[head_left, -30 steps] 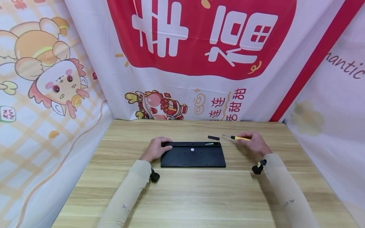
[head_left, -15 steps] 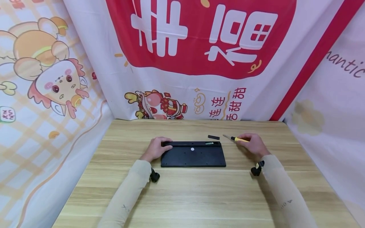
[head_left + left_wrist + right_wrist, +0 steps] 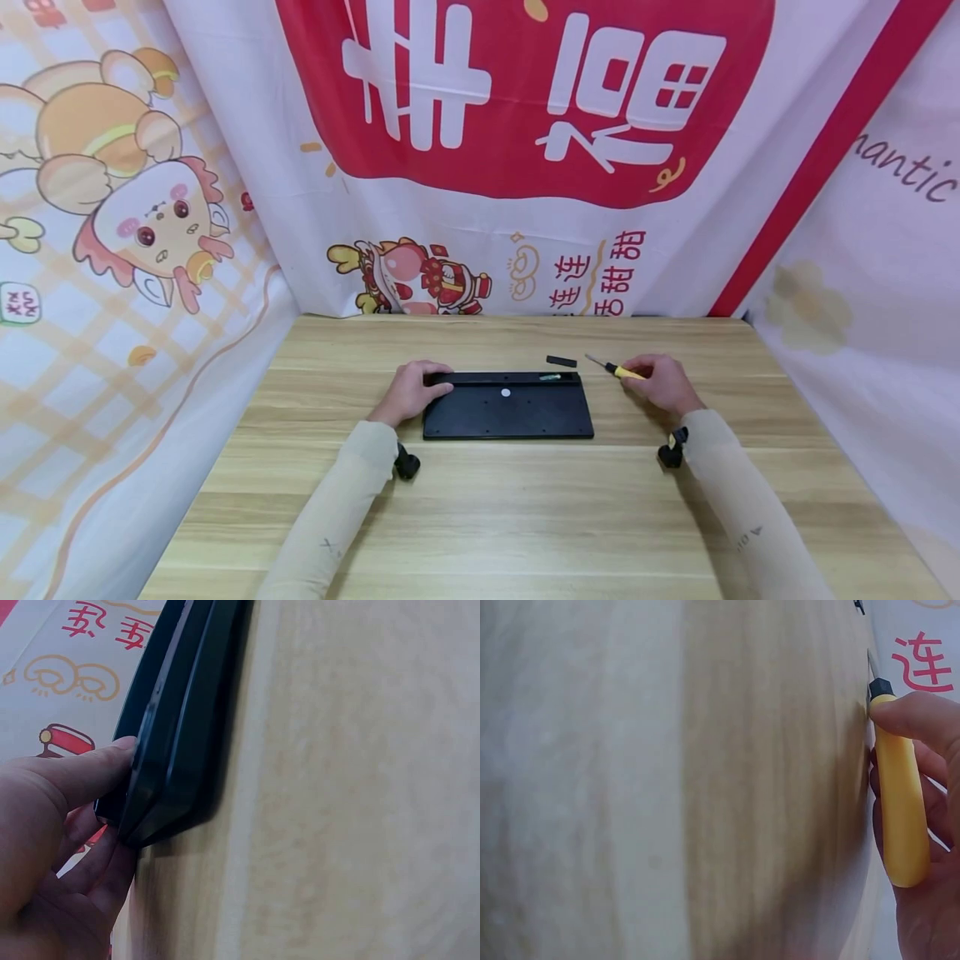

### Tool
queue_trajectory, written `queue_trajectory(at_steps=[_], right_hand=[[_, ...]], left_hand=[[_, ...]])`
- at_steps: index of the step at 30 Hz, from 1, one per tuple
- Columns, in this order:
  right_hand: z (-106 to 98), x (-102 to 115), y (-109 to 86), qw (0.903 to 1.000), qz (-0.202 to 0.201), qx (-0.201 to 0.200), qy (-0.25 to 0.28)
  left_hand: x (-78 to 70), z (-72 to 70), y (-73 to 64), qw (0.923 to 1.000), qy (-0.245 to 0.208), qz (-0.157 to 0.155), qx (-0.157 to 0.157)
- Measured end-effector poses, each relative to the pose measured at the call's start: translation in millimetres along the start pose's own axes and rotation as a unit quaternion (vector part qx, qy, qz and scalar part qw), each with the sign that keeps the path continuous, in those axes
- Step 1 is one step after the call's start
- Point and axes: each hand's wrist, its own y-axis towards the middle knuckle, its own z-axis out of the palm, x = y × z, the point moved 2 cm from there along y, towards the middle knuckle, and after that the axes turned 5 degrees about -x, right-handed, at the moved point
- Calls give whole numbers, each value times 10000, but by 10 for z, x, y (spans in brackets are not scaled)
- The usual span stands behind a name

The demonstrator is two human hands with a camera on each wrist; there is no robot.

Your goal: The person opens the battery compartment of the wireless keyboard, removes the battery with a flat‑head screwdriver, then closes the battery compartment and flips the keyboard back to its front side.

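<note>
A black keyboard lies underside up on the table, a small white round sticker and screw holes on its back. In a slot at its far right is a small green-and-silver piece. My left hand grips the keyboard's far left corner; in the left wrist view its thumb lies on top and the fingers reach around the end. To the right of the keyboard, my right hand holds a screwdriver by its yellow handle, shaft pointing left, apart from the keyboard. A small black cover lies behind the keyboard.
The wooden table ends at the back against a white and red printed cloth. More printed cloth hangs along the left and right sides. Each wrist carries a small black camera, such as the left one.
My right hand has shifted slightly nearer and the screwdriver has tilted, its handle end lower in the head view. The left hand and keyboard have stayed in place.
</note>
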Motion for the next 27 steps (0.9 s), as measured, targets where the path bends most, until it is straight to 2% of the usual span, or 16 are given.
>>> queue_trajectory(at_steps=[10,17,22,27], right_hand=[[-18,13,22,10000,-35,64,-11],[-171,237,85,9992,-283,127,-266],[-185,511,126,9960,-811,215,-297],[-50,742,168,9888,-1417,406,-241]], left_hand=[[-16,-7,2,10000,-13,-80,0],[-28,-10,-9,9999,-25,-118,30],[-26,-14,-17,9999,-38,-121,48],[-33,-15,-15,9999,-29,-91,41]])
